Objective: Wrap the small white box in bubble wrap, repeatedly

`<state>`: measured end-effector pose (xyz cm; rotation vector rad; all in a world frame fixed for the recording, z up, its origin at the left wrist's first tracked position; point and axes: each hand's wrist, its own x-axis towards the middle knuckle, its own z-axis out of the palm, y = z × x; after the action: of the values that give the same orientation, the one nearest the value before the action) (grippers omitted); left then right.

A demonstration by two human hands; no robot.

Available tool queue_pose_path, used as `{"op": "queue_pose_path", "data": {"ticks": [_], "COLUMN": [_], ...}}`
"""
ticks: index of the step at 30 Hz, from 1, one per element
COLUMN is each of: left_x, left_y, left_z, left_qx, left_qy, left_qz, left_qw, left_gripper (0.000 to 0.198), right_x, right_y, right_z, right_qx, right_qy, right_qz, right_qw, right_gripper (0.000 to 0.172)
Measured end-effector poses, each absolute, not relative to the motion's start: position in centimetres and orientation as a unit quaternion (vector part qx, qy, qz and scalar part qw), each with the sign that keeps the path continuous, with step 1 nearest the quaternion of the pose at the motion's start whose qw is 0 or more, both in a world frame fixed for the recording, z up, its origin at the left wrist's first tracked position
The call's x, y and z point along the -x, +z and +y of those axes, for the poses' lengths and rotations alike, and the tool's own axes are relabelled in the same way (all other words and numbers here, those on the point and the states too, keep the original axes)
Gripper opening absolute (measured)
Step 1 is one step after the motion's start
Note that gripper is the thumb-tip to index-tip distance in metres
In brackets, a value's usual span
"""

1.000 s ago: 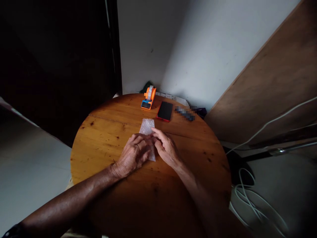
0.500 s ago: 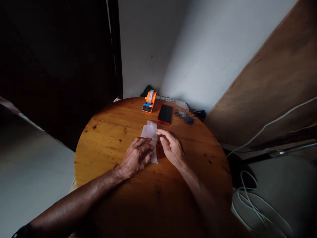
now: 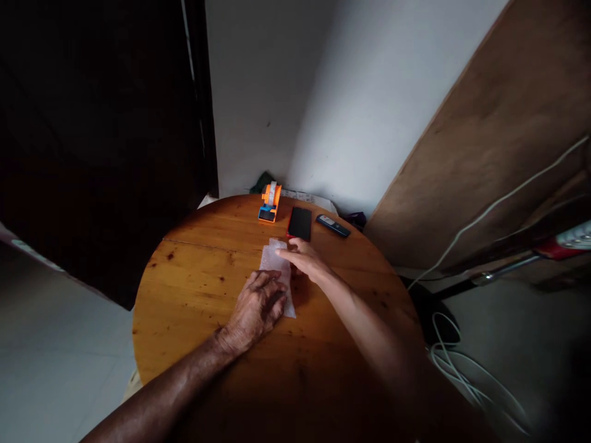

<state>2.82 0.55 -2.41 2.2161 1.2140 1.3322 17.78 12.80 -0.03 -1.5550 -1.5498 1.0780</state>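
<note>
A strip of clear bubble wrap (image 3: 276,261) lies on the round wooden table (image 3: 194,289). My left hand (image 3: 256,307) rests flat on its near part, fingers spread and pressing it down. My right hand (image 3: 302,257) is stretched forward over the strip's far right corner, fingers extended, its tips close to the black phone with a red edge (image 3: 300,223). I cannot tell whether the fingers touch the phone.
An orange and blue tape dispenser (image 3: 269,203) stands at the table's far edge. A dark remote (image 3: 333,225) lies right of the phone. A wooden board (image 3: 489,123) leans at the right. White cables (image 3: 462,369) lie on the floor.
My right hand has lifted off the bubble wrap and reached forward toward the phone. My left hand stays on the strip. The view has shifted slightly.
</note>
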Motion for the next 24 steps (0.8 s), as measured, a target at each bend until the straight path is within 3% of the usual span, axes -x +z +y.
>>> {"op": "queue_pose_path", "data": {"ticks": [5, 12, 15, 24], "left_x": [-2.8, -2.6, -2.5, -2.6], "left_y": [-2.4, -1.7, -1.7, -2.3], "left_z": [0.6, 0.3, 0.3, 0.7], "left_qx": [-0.773, -0.781, -0.782, -0.765], "left_qy": [0.460, 0.422, 0.419, 0.448], "left_qz": [0.411, 0.437, 0.438, 0.439], "left_qw": [0.147, 0.146, 0.141, 0.144], "left_gripper": [0.018, 0.032, 0.027, 0.026], "right_x": [-16.4, -16.8, -16.7, -17.5], "right_y": [-1.7, -2.3, -2.3, 0.7], "right_z": [13.4, 13.2, 13.0, 11.7], "right_qx": [0.556, 0.521, 0.500, 0.403], "right_qy": [0.442, 0.468, 0.488, 0.585], "right_qz": [-0.580, -0.561, -0.559, -0.557], "right_qw": [0.398, 0.441, 0.447, 0.431], "right_gripper": [0.034, 0.031, 0.026, 0.030]}}
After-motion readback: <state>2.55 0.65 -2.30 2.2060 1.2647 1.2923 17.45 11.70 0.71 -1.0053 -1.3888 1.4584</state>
